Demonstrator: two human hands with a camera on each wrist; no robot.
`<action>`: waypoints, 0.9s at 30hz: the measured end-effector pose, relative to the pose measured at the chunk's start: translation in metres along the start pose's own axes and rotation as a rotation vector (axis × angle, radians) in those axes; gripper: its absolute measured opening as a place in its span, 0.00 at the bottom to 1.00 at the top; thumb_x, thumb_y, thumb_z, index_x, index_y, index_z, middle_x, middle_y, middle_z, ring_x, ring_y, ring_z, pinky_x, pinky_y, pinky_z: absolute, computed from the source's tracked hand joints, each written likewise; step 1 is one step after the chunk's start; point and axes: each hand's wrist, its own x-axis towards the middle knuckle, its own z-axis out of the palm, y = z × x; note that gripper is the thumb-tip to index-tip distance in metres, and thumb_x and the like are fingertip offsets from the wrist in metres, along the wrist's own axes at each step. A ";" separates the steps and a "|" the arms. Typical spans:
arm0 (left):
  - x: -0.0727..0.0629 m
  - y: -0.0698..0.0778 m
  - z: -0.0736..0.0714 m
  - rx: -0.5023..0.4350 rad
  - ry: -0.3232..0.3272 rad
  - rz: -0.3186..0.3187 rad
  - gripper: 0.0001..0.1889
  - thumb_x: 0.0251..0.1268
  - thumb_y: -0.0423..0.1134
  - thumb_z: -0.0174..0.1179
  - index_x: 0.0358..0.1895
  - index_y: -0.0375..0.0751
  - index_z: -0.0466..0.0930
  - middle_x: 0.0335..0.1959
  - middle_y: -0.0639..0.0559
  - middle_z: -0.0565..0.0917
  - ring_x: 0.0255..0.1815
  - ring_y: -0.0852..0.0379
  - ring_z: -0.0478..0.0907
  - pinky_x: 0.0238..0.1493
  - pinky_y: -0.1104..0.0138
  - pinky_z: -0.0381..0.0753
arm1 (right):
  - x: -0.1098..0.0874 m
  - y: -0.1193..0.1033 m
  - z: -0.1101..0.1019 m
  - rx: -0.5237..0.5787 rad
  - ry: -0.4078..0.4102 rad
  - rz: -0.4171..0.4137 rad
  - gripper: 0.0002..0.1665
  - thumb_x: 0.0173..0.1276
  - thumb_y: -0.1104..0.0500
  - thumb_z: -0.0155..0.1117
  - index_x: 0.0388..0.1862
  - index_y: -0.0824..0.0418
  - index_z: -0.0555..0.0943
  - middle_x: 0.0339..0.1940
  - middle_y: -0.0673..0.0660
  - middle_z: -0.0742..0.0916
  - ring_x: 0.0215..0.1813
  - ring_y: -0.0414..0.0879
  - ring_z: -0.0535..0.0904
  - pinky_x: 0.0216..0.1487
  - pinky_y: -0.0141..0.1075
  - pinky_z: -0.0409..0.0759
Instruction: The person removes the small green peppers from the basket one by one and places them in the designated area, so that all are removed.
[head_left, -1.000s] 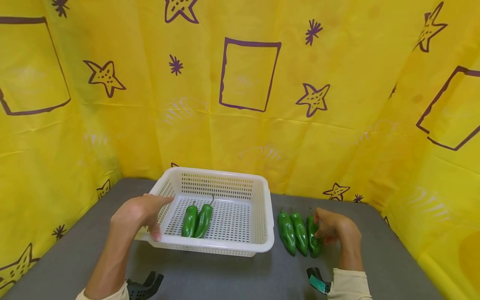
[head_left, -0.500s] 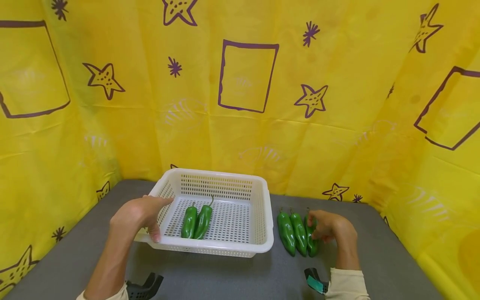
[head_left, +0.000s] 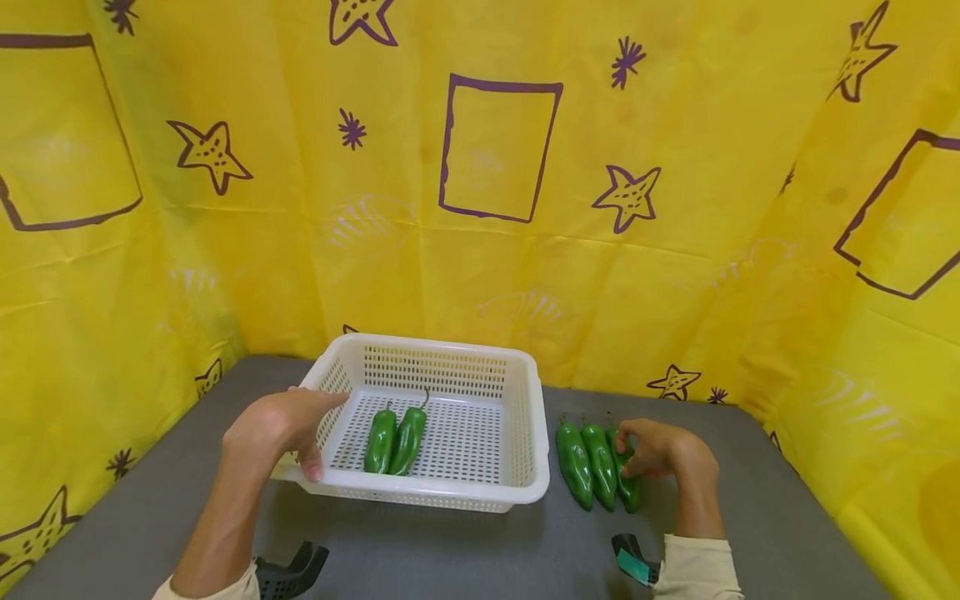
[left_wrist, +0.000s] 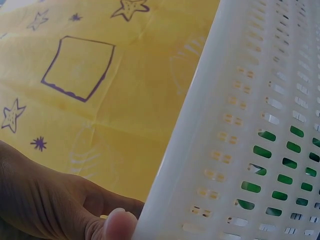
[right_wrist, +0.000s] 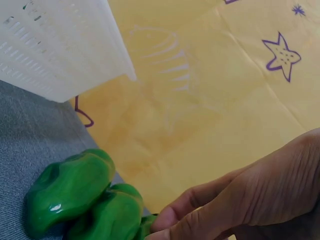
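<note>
My left hand (head_left: 279, 423) grips the left end of a white perforated plastic basket (head_left: 420, 490), with the thumb at its near left corner. In the left wrist view the thumb lies against the rim. Two green chili peppers (head_left: 406, 442) lie side by side inside. On the table right of the basket, three more stand in a row, stems away from me. The rightmost pepper (head_left: 631, 495) is pinched between the thumb and fingers of my right hand (head_left: 667, 450), which partly hide it. Its two neighbours show larger in the right wrist view, the nearest pepper (right_wrist: 72, 192) glossy.
The grey tabletop (head_left: 442, 554) extends in front of the basket and to both sides. A yellow curtain (head_left: 495, 275) with purple stars and squares encloses the back and sides. A dark strap mount (head_left: 291, 573) sits at each wrist.
My right hand has shifted slightly left, and the rightmost pepper's stem end has swung left, closer alongside the middle one. My left hand and the basket have stayed put.
</note>
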 end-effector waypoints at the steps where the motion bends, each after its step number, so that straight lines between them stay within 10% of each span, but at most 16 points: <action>1: 0.000 0.001 -0.001 0.001 0.000 -0.001 0.65 0.30 0.32 0.87 0.81 0.45 0.60 0.53 0.33 0.77 0.49 0.38 0.74 0.47 0.47 0.76 | -0.001 0.000 0.000 -0.002 0.002 0.000 0.16 0.66 0.66 0.73 0.47 0.59 0.75 0.30 0.54 0.76 0.25 0.44 0.68 0.31 0.35 0.69; 10: -0.001 0.002 -0.001 0.015 0.004 0.001 0.64 0.30 0.33 0.87 0.81 0.46 0.62 0.53 0.34 0.78 0.48 0.38 0.74 0.46 0.47 0.76 | -0.010 -0.011 -0.006 -0.069 0.071 -0.044 0.17 0.66 0.62 0.74 0.49 0.58 0.76 0.29 0.55 0.76 0.25 0.46 0.68 0.30 0.38 0.68; 19: -0.001 0.001 -0.001 0.004 0.003 -0.010 0.65 0.29 0.33 0.87 0.81 0.46 0.62 0.52 0.34 0.78 0.48 0.39 0.75 0.46 0.48 0.76 | -0.006 -0.027 -0.012 -0.079 0.210 -0.439 0.17 0.72 0.58 0.69 0.51 0.67 0.76 0.42 0.61 0.84 0.40 0.47 0.77 0.41 0.42 0.77; 27: -0.001 0.002 -0.001 -0.020 -0.002 -0.025 0.65 0.30 0.33 0.87 0.81 0.45 0.60 0.51 0.35 0.77 0.49 0.39 0.74 0.46 0.49 0.75 | 0.005 -0.080 0.006 -0.069 0.370 -0.561 0.13 0.75 0.61 0.65 0.53 0.66 0.79 0.48 0.64 0.87 0.46 0.53 0.84 0.48 0.48 0.85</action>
